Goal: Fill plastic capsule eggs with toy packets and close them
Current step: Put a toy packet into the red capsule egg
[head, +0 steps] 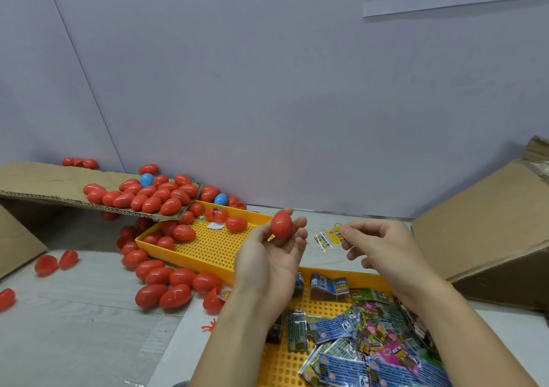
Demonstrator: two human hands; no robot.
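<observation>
My left hand (269, 256) is raised palm-up above the table and holds a closed red capsule egg (281, 224) at its fingertips. To its right my right hand (383, 247) pinches a small yellow toy packet (331, 238) between thumb and fingers. The packet hangs a short gap away from the egg. Below my forearms a yellow perforated tray (326, 306) holds several colourful toy packets (374, 339). A second yellow tray (214, 247) behind my left hand carries several red eggs.
Many red eggs and two blue eggs (146, 179) lie on a cardboard flap (44, 184) and spill onto the grey table at the left. Loose red egg halves (46, 264) lie at the far left. A cardboard box (487, 223) stands at the right.
</observation>
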